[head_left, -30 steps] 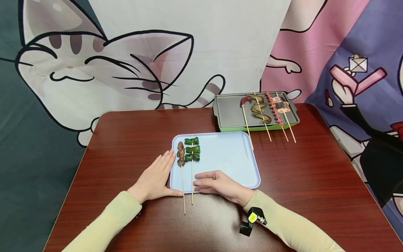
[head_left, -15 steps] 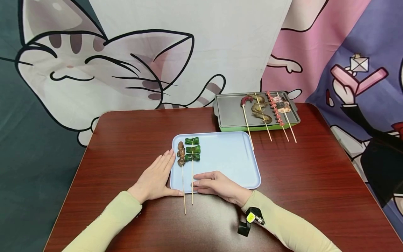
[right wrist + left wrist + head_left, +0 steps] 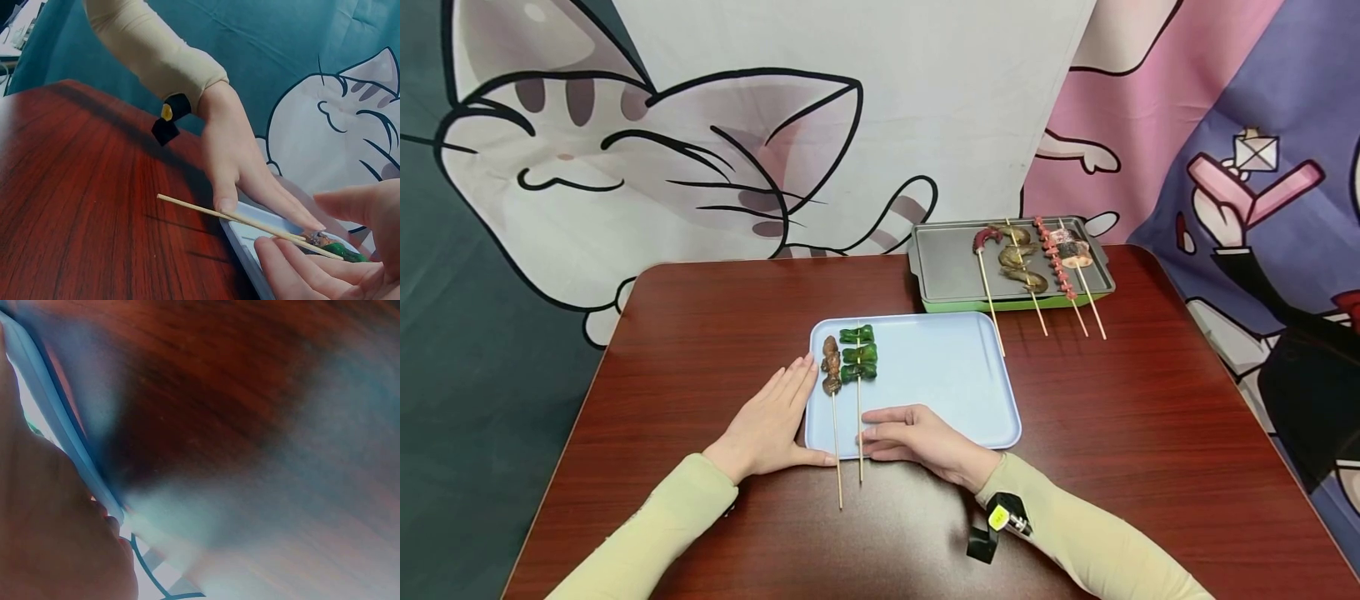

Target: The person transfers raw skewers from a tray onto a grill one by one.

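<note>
Head view shows the green pepper skewer [image 3: 859, 355] lying on the pale blue tray [image 3: 940, 375], just right of the brown meat skewer [image 3: 831, 367], its lower end reaching past the near rim. I judge it light; its bare stick [image 3: 860, 408] looks thin and stiff, so this is the better place to take hold, because the glossy pieces may slip. The stick lies just beside the fingertips of my right hand [image 3: 917, 437]; whether they touch it, I cannot tell. These fingers are parted and loosely bent, seemingly gripping nothing. My left hand [image 3: 767, 433] rests with straight fingers along the left rim of the tray
</note>
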